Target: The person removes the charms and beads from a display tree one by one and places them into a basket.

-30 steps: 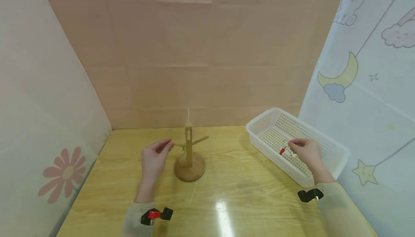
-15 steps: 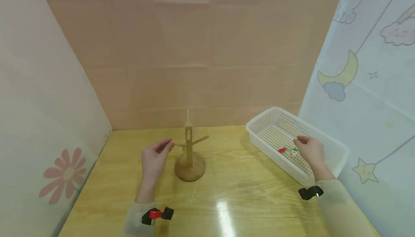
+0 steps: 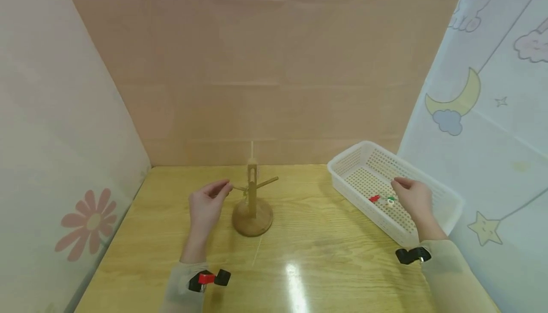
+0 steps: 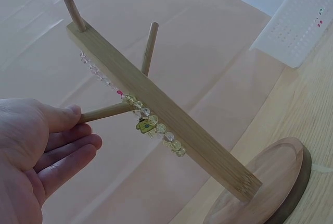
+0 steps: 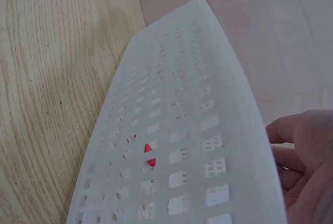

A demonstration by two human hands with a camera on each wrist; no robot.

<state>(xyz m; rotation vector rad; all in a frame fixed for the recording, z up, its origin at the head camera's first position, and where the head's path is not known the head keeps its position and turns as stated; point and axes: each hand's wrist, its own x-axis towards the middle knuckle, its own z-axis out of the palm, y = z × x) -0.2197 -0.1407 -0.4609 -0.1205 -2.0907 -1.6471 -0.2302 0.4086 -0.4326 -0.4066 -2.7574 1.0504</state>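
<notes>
Pinching a peg with my left hand, I hold my right hand, grip unclear, over the basket.

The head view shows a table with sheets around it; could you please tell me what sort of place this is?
It looks like a small screened-off tabletop workspace, perhaps for filming: a wood-grain table, a creased brown backdrop behind it, and a cartoon-printed sheet on the right.
</notes>
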